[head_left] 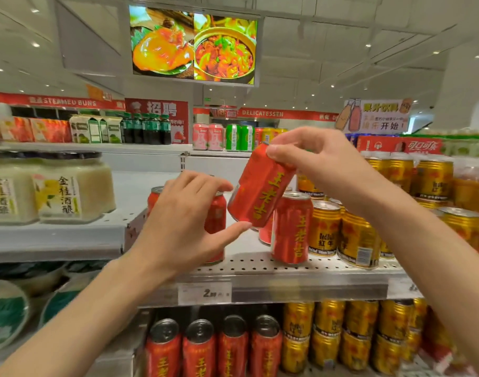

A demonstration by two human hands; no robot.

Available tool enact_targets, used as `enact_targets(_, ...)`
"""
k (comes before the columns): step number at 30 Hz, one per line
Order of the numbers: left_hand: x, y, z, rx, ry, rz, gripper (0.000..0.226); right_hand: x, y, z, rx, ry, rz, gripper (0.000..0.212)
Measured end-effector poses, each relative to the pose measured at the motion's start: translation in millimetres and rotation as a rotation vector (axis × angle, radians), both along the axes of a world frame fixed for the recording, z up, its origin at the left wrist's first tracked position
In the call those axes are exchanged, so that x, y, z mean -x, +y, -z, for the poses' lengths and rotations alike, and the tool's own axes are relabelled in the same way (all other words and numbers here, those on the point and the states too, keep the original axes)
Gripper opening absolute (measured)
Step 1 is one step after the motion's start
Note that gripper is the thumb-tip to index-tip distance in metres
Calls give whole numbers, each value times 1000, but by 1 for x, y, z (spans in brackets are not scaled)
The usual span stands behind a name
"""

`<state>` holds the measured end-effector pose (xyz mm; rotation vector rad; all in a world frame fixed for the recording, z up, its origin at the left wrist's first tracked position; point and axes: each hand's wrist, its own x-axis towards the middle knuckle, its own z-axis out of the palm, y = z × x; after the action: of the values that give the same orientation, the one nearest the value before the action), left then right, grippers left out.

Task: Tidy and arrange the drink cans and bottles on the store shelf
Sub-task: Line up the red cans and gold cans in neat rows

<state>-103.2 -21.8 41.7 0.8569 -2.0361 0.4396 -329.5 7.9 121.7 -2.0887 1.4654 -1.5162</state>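
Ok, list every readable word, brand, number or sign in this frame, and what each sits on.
"王老吉": tilted red can, held by right hand and left hand.
"RedBull 红牛": gold cans.
"金桂酒酿": jars.
"2.80": shelf price tag; smaller print blurred.
"STEAMED BUNS": red banner.
"DELICATESSEN": red banner.
"招聘": red poster.
"可口可乐": red carton.

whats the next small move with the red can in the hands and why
Probably set the tilted red can upright in the bare gap on the shelf, left of the standing red can. The right hand pinches its top; the left hand steadies its base.
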Motion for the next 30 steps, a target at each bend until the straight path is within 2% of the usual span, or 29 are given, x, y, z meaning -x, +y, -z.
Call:
enact_targets(3,-21,-6,-4,-37,-43,-31,62,-6,-7,0,-47,193,46,30)
enact_targets(7,-46,-13,-13,-147,-132,-125,72,-15,-16,12,-149,414,67,35)
enact_targets(11,-61,-19,-16,-253,-211,-171,68,-21,-28,25,-150,600,78,41)
enact_targets(17,-70,-26,-19,-315,-201,-124,64,-21,-33,25,-146,671,89,44)
enact_targets(22,-79,-33,-25,-373,-189,-169,68,-23,-34,21,-199,674,69,46)
enact_targets(26,-80,-37,-26,-451,-159,-154,63,-32,-31,12,-169,658,58,55)
enact_targets(30,-79,-40,-23,-456,-124,-116,55,-63,-31,11,-140,749,22,63)
